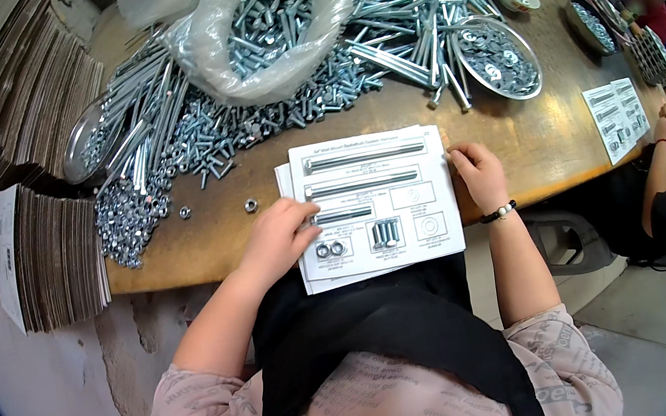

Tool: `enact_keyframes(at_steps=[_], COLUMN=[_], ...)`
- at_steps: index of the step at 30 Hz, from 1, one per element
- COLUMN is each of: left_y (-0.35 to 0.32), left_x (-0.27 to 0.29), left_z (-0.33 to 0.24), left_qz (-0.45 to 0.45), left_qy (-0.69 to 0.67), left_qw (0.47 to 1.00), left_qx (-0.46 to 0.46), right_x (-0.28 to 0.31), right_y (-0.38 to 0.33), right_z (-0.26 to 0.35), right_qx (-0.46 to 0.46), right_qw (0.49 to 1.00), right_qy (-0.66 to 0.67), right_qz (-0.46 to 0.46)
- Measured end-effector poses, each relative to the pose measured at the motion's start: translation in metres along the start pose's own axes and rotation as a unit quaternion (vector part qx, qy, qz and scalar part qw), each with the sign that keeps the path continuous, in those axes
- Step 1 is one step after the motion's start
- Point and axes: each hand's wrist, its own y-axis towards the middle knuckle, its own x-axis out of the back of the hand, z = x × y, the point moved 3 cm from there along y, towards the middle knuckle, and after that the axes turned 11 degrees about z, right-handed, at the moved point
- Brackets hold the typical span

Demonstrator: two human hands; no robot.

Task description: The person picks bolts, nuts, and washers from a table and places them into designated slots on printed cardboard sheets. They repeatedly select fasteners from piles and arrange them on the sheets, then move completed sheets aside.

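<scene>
A small stack of white printed sheets [385, 258] lies at the table's front edge, partly over my lap. Its top sheet carries boxes with long bolts, a shorter bolt, a group of short bolts, two nuts and washer outlines; whether the bolts and nuts are real or pictures I cannot tell. At the stack's left side my left hand [279, 230] is closed, fingertips over the edge beside the shorter bolt. My right hand [481, 174] is curled closed at the upper right edge of the sheets. Two loose nuts [252, 206] sit left of the stack.
Bolts [282, 111] are heaped across the back around a clear plastic bag [193, 55] of bolts. Nuts [124, 221] pile at left beside cardboard stacks [64, 262]. A metal bowl of washers [499, 57] stands right. Co-workers sit farther right, near more printed sheets [618, 120].
</scene>
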Motion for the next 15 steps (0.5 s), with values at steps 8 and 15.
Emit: enact_keyframes(at_steps=[8, 15], left_y=[-0.018, -0.013], left_x=[-0.015, -0.015], left_z=[-0.007, -0.008], left_qz=[0.052, 0.084], left_qy=[0.009, 0.027], left_qw=[0.995, 0.993], left_qx=[-0.079, -0.076], right_x=[0.027, 0.029], right_y=[0.017, 0.015], right_z=[-0.003, 0.000], right_qx=[0.017, 0.028], right_qw=[0.999, 0.998], right_qy=[0.021, -0.028], right_qz=[-0.038, -0.041])
